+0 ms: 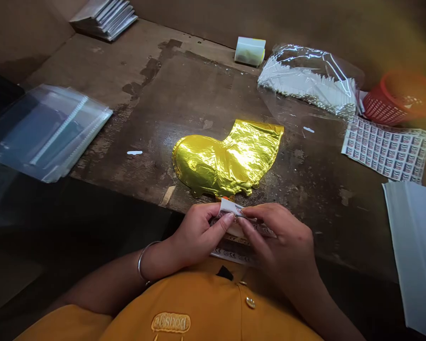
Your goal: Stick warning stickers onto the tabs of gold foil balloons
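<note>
Close to my body, at the table's front edge, both hands hold a label sheet (230, 205) printed with rows of small marks, "CE" among them. My left hand (199, 232) is closed, its thumb pressing on the sheet's upper part. On the other side my right hand (280, 232) pinches the sheet between thumb and fingers; whether a single label is between the fingertips I cannot tell. Just beyond the hands a shiny gold foil balloon (223, 161) lies flat on the table, its lower edge partly behind the sheet.
Clear plastic sleeves (53, 132) overhang the table's left edge. Packets (104, 19) are stacked at the back left. Along the back are a label roll (250, 51) and a bag of white strips (308, 85). A red basket (386, 99), printed sheets (385, 149) and white card (415, 246) lie right.
</note>
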The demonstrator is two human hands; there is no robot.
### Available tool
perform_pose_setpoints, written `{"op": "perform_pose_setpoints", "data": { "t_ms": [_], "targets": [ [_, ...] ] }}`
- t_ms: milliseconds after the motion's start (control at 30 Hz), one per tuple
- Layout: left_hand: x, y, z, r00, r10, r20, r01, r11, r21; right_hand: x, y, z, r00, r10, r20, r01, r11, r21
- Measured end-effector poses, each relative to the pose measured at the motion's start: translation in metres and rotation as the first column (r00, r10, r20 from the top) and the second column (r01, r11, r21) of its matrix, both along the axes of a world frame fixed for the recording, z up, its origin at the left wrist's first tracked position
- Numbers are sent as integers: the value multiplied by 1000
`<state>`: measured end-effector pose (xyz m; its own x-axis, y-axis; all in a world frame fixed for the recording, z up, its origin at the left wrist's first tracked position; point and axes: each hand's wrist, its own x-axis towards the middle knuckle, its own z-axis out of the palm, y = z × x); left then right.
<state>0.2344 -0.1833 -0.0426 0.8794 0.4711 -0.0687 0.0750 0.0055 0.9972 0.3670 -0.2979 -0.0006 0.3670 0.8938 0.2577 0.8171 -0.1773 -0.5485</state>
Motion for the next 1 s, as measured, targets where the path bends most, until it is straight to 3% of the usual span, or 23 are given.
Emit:
{"op": "perform_pose_setpoints", "data": {
  "t_ms": [133,333,467,567,633,733,867,933,1000],
  "targets": [
    [-1,0,-1,1000,2,-16,1,986,164,-2,1,3,988,50,148,-46,999,-29],
    [-4,1,0,999,-35,23,22,913,406,-6,3,6,940,110,322,-94,994,-64],
    [-4,0,0,1000,-31,-3,29,898,440,-9,4,5,907,120,404,-107,993,-56],
    [-1,-1,0,1000,-7,-20,14,917,399,-9,5,2,915,81,396,-80,997,-21],
    [0,-2,-1,1000,-4,-18,10,948,319,-9,5,-1,944,33,327,-39,999,13],
    [1,-1,0,999,-20,-31,25,984,178,-7,4,-5,995,-65,74,63,998,32],
    [2,0,0,996,-2,-90,8,998,65,-3,5,-6,927,-225,-301,211,974,-81],
    [3,0,-1,996,1,-89,3,999,39,-2,6,-5,890,-254,-379,229,967,-112],
    [3,0,-2,997,-1,-76,3,999,37,0,5,-3,908,-211,-361,194,977,-83]
  ]
}}
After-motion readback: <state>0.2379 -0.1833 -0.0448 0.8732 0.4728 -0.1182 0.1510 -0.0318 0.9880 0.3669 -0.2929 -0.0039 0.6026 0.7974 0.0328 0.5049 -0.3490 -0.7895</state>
